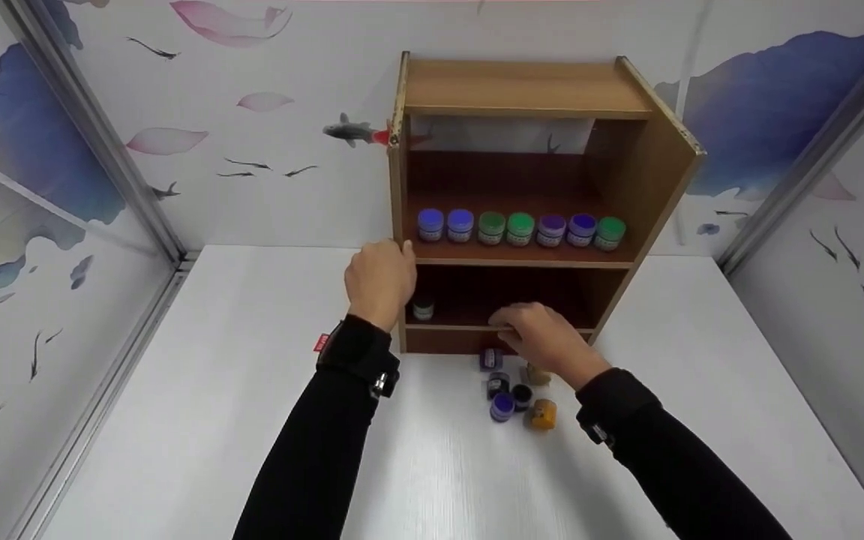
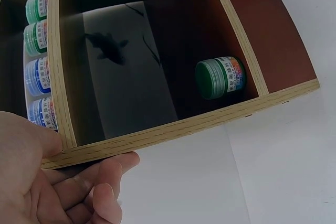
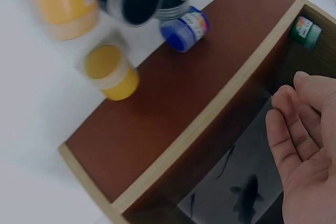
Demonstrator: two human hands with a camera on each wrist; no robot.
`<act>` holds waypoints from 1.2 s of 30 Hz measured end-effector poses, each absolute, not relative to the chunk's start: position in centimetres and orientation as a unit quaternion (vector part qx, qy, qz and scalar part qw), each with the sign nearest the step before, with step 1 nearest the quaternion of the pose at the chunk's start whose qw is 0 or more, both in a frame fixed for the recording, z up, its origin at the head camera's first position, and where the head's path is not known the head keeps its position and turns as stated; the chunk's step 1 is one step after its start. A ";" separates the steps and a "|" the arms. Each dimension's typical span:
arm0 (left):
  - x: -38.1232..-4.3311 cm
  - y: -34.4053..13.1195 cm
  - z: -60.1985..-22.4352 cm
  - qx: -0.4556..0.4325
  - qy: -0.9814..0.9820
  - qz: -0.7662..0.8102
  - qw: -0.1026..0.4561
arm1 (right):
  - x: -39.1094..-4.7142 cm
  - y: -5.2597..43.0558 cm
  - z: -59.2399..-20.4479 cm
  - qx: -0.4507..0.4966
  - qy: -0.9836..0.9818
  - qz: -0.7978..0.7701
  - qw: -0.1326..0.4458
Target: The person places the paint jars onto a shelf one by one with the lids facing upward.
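Note:
My left hand (image 1: 381, 281) grips the left side panel of a wooden shelf unit (image 1: 522, 86); in the left wrist view the thumb and fingers lie on either side of its edge. At the mouth of the lower compartment is my right hand (image 1: 548, 337), with fingers loosely bent and nothing in them (image 3: 302, 135). A green-lidded paint jar (image 2: 220, 78) stands alone at the left end of that compartment. Above it, a row of several paint jars (image 1: 520, 229) with blue, green and purple lids lines the middle shelf.
In front of the unit, below my right hand, several paint jars cluster on the white table (image 1: 267, 420): a blue one (image 1: 502, 407), an orange one (image 1: 543, 414), a yellow one (image 3: 113, 72) and dark ones. Some lie on their sides. Printed white panels (image 1: 252, 75) enclose the table.

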State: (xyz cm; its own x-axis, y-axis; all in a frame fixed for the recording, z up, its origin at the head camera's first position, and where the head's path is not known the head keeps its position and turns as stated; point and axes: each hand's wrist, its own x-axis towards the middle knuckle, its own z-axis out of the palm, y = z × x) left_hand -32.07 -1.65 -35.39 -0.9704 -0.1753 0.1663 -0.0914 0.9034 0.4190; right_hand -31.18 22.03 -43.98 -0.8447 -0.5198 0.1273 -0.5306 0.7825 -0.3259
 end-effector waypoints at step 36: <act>-32.1 -1.6 -35.4 0.071 -0.970 -0.212 0.093 | -29.9 22.0 -49.8 0.188 -0.972 0.143 0.000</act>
State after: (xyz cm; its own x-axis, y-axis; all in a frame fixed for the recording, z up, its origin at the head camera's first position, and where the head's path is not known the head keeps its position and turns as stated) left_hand -32.10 -1.58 -35.42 -0.9723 -0.1781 0.1511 -0.0990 0.9002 0.4240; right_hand -29.92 22.00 -49.79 -0.9294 -0.3653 0.0532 -0.3652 0.8884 -0.2780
